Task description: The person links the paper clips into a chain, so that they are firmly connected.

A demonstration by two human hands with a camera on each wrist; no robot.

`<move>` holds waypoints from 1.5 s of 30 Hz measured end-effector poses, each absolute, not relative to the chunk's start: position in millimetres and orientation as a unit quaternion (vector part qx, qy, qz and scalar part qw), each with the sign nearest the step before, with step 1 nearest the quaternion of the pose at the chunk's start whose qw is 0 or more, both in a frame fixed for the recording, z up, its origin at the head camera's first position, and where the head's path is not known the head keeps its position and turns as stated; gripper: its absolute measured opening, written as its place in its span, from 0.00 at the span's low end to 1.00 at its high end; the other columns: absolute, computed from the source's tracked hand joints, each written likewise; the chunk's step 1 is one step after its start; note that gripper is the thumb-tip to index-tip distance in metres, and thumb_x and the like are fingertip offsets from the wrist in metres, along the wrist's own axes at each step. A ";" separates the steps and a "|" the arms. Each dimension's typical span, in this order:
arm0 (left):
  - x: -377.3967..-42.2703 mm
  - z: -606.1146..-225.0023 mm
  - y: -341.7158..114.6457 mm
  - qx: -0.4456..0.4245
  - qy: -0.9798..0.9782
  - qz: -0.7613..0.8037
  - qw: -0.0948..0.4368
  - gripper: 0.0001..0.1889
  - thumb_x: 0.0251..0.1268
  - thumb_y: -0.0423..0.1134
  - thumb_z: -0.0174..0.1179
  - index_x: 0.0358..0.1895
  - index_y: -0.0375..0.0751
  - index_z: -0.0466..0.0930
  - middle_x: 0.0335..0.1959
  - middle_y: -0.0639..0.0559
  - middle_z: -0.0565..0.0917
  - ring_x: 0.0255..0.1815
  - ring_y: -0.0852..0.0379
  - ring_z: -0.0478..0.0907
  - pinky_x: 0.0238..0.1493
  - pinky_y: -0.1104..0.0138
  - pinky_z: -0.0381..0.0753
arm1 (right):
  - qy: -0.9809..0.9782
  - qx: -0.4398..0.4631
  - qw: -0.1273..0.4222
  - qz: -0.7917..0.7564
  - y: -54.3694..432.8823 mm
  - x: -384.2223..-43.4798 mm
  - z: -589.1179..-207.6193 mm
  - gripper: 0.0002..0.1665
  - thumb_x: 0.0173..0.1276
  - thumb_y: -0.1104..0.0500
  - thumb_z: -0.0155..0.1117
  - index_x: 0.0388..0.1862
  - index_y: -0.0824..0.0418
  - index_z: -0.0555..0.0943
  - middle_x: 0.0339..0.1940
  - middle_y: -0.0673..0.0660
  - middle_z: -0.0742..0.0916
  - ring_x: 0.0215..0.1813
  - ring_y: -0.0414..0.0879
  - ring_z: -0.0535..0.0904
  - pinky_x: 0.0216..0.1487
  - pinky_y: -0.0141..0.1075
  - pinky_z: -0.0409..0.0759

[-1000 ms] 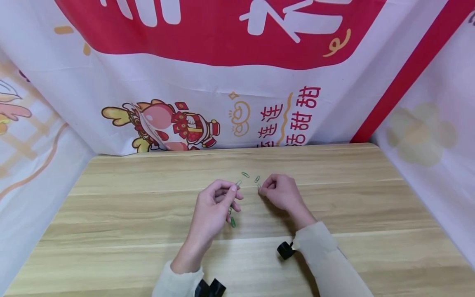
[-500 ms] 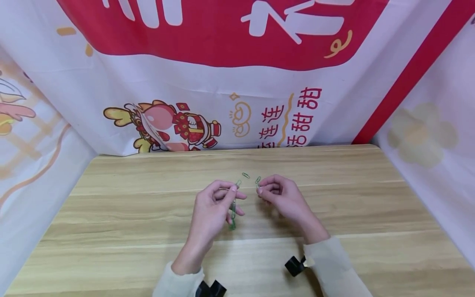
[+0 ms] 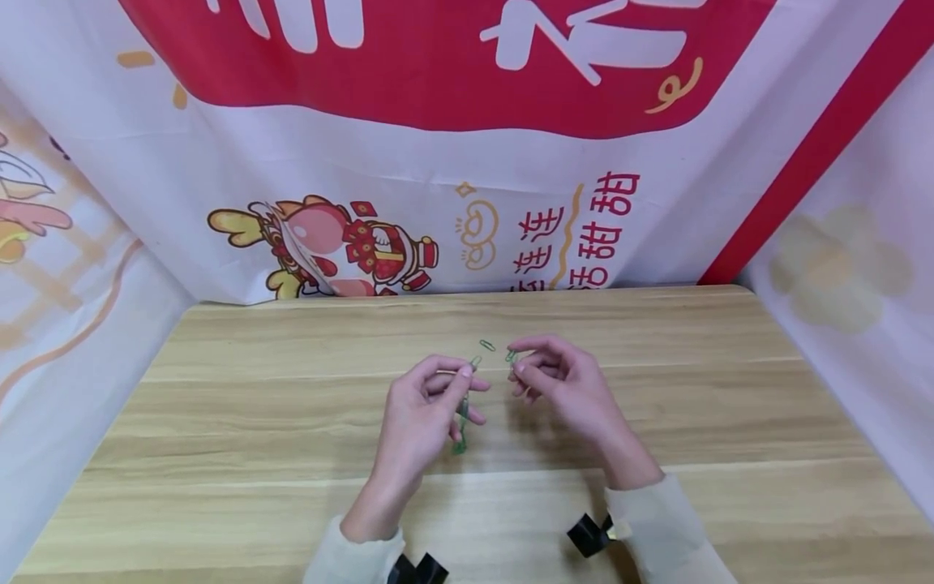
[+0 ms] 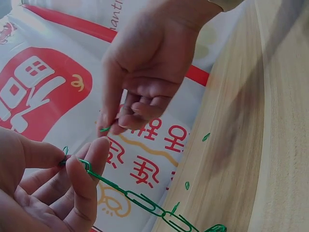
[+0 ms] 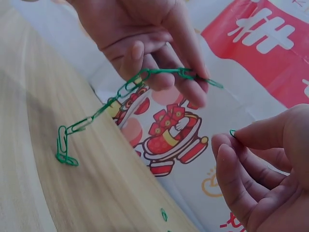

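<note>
My left hand (image 3: 419, 414) pinches the top end of a chain of linked green paper clips (image 5: 166, 71) between thumb and index finger. One end clip (image 5: 215, 83) sticks out beyond those fingertips. From there the chain slopes down past the other fingers, and its lower end bunches at the wooden tabletop. To the right, my right hand (image 3: 572, 389) pinches a single green paper clip (image 4: 105, 129) between thumb and index finger, apart from the chain. Most of that clip is covered by the fingers; only a small loop shows in the right wrist view.
A loose green paper clip (image 3: 487, 345) lies on the wooden table (image 3: 255, 422) beyond the hands. Another loose clip (image 4: 206, 137) shows in the left wrist view. Printed white and red cloth (image 3: 438, 81) stands along the table's back edge and both sides.
My right hand has risen off the tabletop with a paper clip, its wrist shifting right and toward me. My left hand keeps its pinch; its chain now hangs straighter below the fingers.
</note>
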State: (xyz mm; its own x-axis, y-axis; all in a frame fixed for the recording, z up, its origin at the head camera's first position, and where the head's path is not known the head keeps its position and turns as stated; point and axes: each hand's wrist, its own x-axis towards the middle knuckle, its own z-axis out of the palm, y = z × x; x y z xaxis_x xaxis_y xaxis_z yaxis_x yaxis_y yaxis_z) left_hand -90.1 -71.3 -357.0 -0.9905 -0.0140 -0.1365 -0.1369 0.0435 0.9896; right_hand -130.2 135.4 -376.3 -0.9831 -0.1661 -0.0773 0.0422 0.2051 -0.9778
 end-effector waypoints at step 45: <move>-84.8 -365.9 -64.5 0.059 0.794 0.603 -0.052 0.05 0.77 0.34 0.66 0.47 0.42 0.90 0.41 0.48 0.94 0.25 0.57 0.86 0.26 0.68 0.85 | 0.756 -0.085 0.078 -0.645 124.9 -115.1 -361.5 0.15 0.76 0.63 0.69 0.60 0.63 0.87 0.43 0.64 0.92 0.35 0.45 0.88 0.42 0.36 0.90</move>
State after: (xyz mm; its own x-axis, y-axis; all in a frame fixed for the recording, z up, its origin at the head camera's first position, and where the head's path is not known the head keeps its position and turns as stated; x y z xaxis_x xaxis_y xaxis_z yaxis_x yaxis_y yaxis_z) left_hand -84.8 -64.5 -365.9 -0.9875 0.0318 0.1541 0.1570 0.2656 0.9512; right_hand -115.1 124.9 -361.5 -0.9734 -0.2290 -0.0071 -0.0290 0.1541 -0.9876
